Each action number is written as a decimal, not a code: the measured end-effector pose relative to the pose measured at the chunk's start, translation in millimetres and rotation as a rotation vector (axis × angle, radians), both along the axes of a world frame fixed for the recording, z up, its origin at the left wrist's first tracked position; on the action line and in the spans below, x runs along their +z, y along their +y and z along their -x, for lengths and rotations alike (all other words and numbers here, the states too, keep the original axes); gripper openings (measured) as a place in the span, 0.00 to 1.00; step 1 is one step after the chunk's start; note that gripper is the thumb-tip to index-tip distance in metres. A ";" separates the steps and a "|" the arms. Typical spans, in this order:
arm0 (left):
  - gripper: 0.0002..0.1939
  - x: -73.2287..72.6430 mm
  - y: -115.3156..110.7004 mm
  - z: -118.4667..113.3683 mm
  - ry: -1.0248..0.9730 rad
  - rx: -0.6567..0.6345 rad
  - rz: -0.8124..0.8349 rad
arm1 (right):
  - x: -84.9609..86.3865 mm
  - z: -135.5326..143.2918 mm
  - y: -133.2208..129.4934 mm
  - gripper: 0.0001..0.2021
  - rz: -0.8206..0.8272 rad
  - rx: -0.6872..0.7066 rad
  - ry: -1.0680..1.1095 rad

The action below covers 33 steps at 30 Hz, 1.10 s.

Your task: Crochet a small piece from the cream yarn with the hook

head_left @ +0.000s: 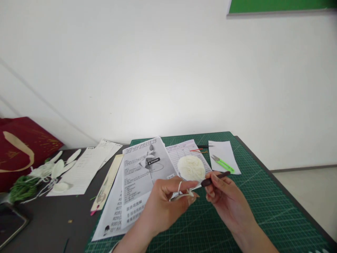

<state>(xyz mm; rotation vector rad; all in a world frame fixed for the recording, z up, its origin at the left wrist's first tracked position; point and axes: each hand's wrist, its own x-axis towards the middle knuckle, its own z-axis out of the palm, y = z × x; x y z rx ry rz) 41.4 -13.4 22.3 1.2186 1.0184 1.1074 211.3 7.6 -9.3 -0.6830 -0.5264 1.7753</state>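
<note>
My left hand (168, 200) pinches a small piece of white yarn work (190, 192) between thumb and fingers, and a strand of the yarn loops over its index finger. My right hand (223, 188) is closed around the dark handle of a crochet hook (207, 182). The hook's thin shaft points left and reaches the yarn at my left fingertips; its tip is too small to make out. Just behind both hands sits a ball of cream yarn (191, 168), resting on printed sheets.
A green cutting mat (263, 211) carries a pattern sheet (142, 168) and green-handled thread snips (223, 163) on white paper. To the left lie a bookmark ruler (107, 182), handwritten notes (81, 172), white crocheted petals (58, 169), green yarn (23, 188) and a red bag (28, 144). A wall stands behind.
</note>
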 end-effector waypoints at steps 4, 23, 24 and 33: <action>0.12 -5.6 -1.5 -11.6 -0.083 0.084 0.062 | -6.8 4.6 -3.6 0.08 0.019 -0.018 -0.020; 0.12 -8.9 0.7 -14.6 -0.254 0.150 0.178 | -15.3 17.0 -3.6 0.09 -0.026 -0.082 -0.039; 0.12 -9.9 0.4 -15.1 -0.243 0.154 0.177 | -15.5 17.4 -3.6 0.09 -0.029 -0.083 -0.041; 0.18 -22.4 -1.8 -20.4 -0.068 0.165 0.100 | -17.2 21.6 -4.5 0.10 -0.048 -0.097 -0.061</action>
